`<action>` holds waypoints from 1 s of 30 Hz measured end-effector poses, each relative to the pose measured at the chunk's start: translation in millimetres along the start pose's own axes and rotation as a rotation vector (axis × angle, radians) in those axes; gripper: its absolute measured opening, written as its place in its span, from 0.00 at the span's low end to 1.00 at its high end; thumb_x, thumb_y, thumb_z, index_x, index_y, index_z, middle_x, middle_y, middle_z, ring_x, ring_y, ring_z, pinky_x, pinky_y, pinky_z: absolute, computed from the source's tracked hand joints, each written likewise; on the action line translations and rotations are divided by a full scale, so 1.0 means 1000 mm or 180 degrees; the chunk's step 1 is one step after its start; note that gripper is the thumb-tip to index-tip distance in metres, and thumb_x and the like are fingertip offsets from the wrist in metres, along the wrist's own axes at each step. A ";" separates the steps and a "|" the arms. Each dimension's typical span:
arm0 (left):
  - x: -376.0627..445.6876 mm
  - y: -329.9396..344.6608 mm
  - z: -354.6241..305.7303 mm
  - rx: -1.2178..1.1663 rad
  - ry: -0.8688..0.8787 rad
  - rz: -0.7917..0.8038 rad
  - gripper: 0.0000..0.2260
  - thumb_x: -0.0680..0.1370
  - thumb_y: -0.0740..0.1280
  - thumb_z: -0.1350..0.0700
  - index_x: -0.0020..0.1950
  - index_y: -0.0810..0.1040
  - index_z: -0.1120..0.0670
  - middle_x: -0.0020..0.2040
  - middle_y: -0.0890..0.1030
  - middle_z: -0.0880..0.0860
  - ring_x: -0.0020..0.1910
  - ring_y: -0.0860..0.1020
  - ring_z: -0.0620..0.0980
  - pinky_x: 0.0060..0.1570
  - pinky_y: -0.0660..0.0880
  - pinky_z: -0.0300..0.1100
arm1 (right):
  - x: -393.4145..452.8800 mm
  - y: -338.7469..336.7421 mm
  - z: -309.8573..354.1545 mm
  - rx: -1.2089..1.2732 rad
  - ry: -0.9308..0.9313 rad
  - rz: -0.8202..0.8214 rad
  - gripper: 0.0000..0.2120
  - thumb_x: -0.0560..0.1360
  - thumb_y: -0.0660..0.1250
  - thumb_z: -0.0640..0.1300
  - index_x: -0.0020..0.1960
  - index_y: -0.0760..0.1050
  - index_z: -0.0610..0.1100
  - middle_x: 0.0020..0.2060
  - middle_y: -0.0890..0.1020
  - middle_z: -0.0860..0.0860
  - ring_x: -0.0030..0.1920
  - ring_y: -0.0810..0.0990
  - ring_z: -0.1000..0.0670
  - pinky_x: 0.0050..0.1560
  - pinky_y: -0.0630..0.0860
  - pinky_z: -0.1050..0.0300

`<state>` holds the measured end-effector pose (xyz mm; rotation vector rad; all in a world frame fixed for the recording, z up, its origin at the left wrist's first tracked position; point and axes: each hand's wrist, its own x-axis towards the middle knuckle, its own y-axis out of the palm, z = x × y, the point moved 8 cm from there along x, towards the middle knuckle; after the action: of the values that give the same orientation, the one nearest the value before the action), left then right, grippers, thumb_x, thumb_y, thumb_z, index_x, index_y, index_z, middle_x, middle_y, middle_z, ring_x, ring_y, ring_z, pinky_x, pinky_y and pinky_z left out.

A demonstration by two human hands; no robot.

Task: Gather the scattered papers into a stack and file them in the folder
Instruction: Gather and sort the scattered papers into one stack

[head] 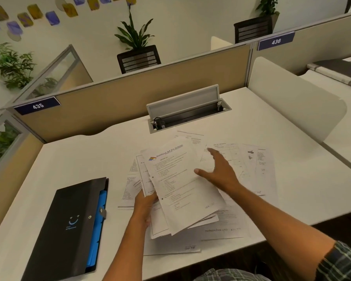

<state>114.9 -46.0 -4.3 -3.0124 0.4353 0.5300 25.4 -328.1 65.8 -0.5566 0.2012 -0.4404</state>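
Observation:
My left hand (pixel 145 201) grips the left edge of a loose bundle of printed papers (pixel 178 185), lifted a little above the white desk (pixel 79 159). My right hand (pixel 219 169) hovers flat with spread fingers over the bundle's right side, reaching toward more sheets (pixel 253 165) lying scattered on the desk to the right. Other sheets (pixel 221 230) lie under the bundle near the front edge. A black folder (pixel 69 226) with blue dividers showing at its right side lies closed at the left, apart from both hands.
An open cable tray (pixel 186 110) with a raised lid sits in the desk behind the papers. Tan partition panels (pixel 114 106) close the back and left. A white divider (pixel 292 102) stands at the right. The desk's front edge runs close under my arms.

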 end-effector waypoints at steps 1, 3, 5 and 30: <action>0.000 0.002 0.000 -0.0018 0.0002 0.0042 0.17 0.74 0.77 0.51 0.62 0.83 0.51 0.55 0.87 0.55 0.54 0.85 0.55 0.54 0.83 0.53 | 0.004 0.006 -0.016 0.0577 0.0515 0.0406 0.45 0.69 0.79 0.61 0.79 0.61 0.52 0.74 0.71 0.48 0.70 0.74 0.44 0.70 0.72 0.40; -0.001 0.008 0.000 -0.0079 -0.0001 0.0124 0.14 0.78 0.73 0.55 0.64 0.82 0.53 0.57 0.86 0.55 0.56 0.85 0.55 0.55 0.82 0.52 | -0.003 0.029 -0.033 0.1729 0.1149 0.1293 0.43 0.67 0.82 0.57 0.75 0.68 0.48 0.68 0.79 0.45 0.64 0.80 0.41 0.66 0.76 0.40; -0.005 0.019 -0.003 -0.0089 -0.0033 0.0143 0.13 0.81 0.69 0.51 0.66 0.81 0.51 0.58 0.86 0.53 0.56 0.85 0.53 0.56 0.82 0.51 | -0.014 0.047 -0.034 0.2212 0.1081 0.1780 0.34 0.67 0.83 0.52 0.70 0.76 0.45 0.61 0.85 0.45 0.59 0.85 0.41 0.61 0.81 0.39; -0.009 0.020 -0.031 0.0111 0.0354 -0.0051 0.28 0.62 0.83 0.47 0.60 0.80 0.48 0.56 0.85 0.49 0.57 0.82 0.51 0.56 0.81 0.48 | -0.004 0.047 -0.005 0.2293 -0.0273 0.0736 0.12 0.73 0.77 0.36 0.54 0.84 0.46 0.50 0.88 0.51 0.50 0.87 0.50 0.46 0.83 0.59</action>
<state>111.5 -66.4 28.2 -3.0192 0.4213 0.3514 36.8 -293.5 36.2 0.1555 0.0147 -0.2363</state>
